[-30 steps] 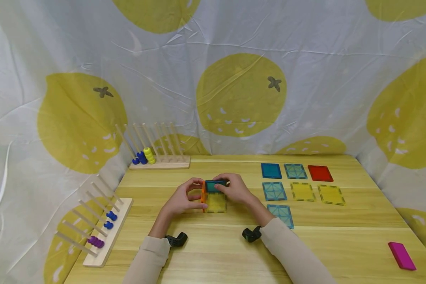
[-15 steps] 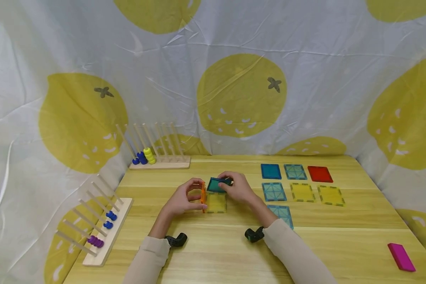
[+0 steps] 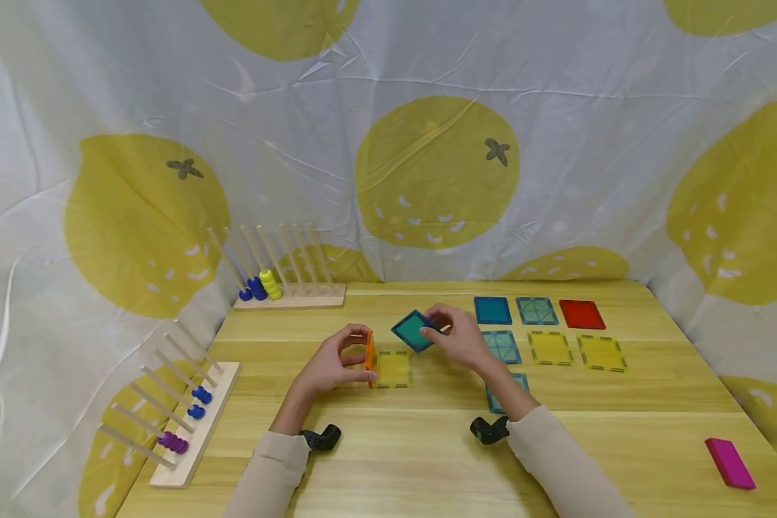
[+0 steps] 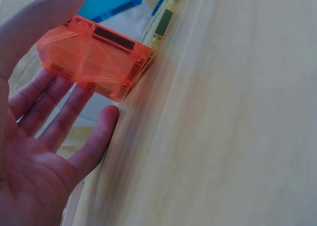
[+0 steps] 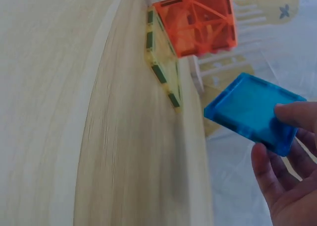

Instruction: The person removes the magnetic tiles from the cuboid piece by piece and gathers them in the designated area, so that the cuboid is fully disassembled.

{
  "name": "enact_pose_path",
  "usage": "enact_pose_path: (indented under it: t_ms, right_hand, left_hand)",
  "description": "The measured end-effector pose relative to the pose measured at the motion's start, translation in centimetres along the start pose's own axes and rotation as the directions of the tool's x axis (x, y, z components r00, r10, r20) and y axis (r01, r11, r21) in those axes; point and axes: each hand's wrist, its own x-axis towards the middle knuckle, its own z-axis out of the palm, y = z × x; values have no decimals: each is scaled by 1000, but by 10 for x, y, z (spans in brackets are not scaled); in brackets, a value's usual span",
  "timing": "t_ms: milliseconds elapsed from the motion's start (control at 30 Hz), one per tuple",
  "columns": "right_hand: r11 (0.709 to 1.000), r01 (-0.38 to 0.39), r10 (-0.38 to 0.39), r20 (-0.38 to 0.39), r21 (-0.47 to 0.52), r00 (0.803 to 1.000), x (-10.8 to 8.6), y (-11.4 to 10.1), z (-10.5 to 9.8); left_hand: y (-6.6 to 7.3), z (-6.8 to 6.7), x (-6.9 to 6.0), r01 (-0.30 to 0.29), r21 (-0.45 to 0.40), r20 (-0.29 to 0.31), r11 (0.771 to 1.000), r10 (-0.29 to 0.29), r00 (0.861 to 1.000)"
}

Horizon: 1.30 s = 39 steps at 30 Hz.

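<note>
In the head view my left hand [image 3: 330,365] holds an orange square magnetic tile [image 3: 370,360] on edge, thumb at its near end and fingers at the far end. It stands at the left side of a yellow magnetic tile [image 3: 395,369] lying flat on the table. To the right, a blue-green magnetic tile [image 3: 413,331] is pinched between the thumb and fingers of my right hand [image 3: 461,337]. In the right wrist view that tile [image 5: 252,109] looks solid blue and hangs apart from the orange tile [image 5: 198,25].
Tiles lie flat at the right: a blue one [image 3: 492,311], a red one [image 3: 582,314], yellow ones [image 3: 550,348] and light blue ones [image 3: 537,311]. A magenta block [image 3: 730,464] sits at the far right. Two wooden peg racks with beads [image 3: 298,298] [image 3: 197,432] stand left.
My right hand has lifted the blue-green tile away from the far edge of the yellow tile and carried it right, tilting it. The left hand and the orange tile stay in place.
</note>
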Motion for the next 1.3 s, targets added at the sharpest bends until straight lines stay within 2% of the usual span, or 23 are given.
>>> enact_pose_path:
  t_ms: [233,467,733,867,1300]
  right_hand:
    - [1000,-1,1,-29,10,1000,-19,4,-30]
    - [996,-61,63,-34,68,997,-41,13,-64]
    - [986,-136,144,-86,97,986,-71,31,-100]
    - [984,-157,166,-113,84,980,-86,40,-117]
    - [988,-152,152,-180,15,972,-124,61,-158]
  left_hand:
    - [1,1,-1,20,-8,2,1000,-20,1000]
    - [1,1,-2,31,-18,15,999,-31,999]
    - [1,0,-1,25,-17,28,1000,-24,999]
    - [1,-1,-1,27,-12,24,1000,-27,999]
    - [2,-1,2,19,-9,22,1000,-19,1000]
